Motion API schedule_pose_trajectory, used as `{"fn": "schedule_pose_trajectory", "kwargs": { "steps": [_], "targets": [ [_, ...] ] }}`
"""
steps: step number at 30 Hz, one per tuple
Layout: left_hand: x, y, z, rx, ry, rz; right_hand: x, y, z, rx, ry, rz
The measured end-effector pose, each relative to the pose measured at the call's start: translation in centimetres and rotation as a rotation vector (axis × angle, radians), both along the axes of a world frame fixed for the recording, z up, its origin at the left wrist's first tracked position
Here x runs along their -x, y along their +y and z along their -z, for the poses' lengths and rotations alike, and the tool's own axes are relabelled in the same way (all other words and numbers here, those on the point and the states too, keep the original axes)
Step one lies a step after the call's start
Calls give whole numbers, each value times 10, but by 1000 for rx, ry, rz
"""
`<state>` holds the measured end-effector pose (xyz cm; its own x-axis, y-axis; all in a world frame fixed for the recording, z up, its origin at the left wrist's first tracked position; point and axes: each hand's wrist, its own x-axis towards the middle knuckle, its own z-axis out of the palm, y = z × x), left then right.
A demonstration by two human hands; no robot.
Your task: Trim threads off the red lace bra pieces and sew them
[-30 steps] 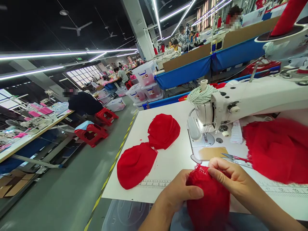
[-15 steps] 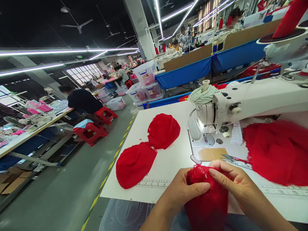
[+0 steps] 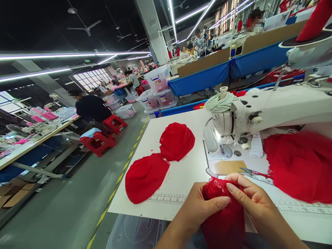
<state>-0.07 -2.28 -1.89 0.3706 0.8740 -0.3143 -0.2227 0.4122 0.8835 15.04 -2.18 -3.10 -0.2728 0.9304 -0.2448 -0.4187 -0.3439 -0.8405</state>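
Observation:
Between my hands, over the table's front edge, hangs a piece of red lace fabric (image 3: 224,221) with a scalloped edge at its top. My left hand (image 3: 204,204) grips its left side, thumb lying across the front. On the upper right side, my right hand (image 3: 250,193) pinches the fabric between thumb and fingers. Just beyond the right hand lie thread snips (image 3: 255,173) with red handles. The sewing machine (image 3: 233,121) stands behind them, its needle area lit. Two joined red fabric cups (image 3: 146,176) rest on the table to the left.
A heap of sheer red fabric (image 3: 301,166) lies at the right, beside the machine. A ruler strip (image 3: 166,199) runs along the white table's front. Under the table edge sits a clear plastic bin (image 3: 135,231). Red stools (image 3: 98,141) and a seated person (image 3: 92,107) are across the aisle.
The left thumb has slid slightly to the right across the lace fabric. Both hands keep their hold, and the view has shifted very slightly.

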Motion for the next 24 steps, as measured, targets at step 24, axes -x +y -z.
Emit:
{"fn": "schedule_pose_trajectory", "kwargs": {
  "steps": [24],
  "targets": [
    [1, -6, 4, -151, 128, 171, 18, 10, -7, 411, 246, 475]
  ]
}}
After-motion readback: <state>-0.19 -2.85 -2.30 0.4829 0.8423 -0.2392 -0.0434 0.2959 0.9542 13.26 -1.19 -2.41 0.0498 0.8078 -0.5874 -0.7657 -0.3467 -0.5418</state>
